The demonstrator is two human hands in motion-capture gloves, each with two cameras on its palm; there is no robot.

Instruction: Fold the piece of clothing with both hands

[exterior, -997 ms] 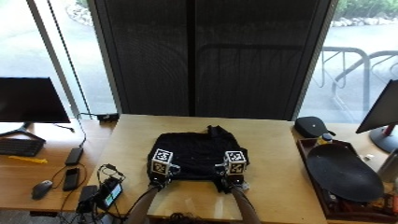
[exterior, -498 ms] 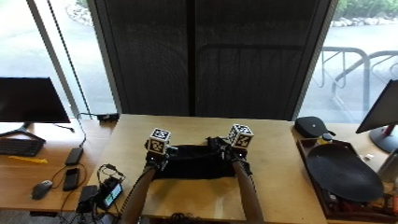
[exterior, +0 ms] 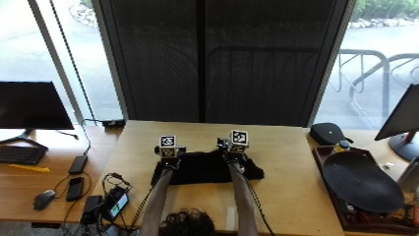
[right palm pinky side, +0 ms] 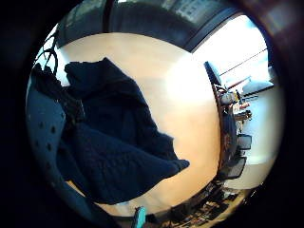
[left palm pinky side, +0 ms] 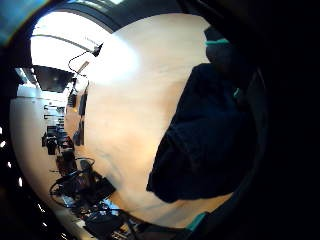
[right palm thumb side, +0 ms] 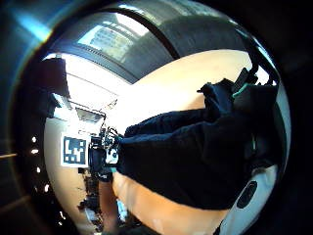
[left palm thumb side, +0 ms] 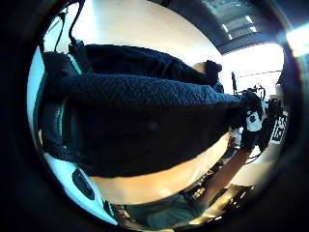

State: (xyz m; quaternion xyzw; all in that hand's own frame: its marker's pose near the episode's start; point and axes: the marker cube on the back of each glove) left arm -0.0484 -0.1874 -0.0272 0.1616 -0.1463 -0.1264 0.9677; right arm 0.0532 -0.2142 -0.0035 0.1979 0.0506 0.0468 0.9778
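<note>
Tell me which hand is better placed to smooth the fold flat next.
Neither clearly: the left hand and right hand both sit at the far edge of the folded dark garment, one near each end. The right reaches slightly farther, so start left, I'd guess.

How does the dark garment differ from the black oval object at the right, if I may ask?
The garment is soft, bunched cloth gripped by the left hand and right hand; the oval object is smooth, flat and untouched. Both are dark.
</note>
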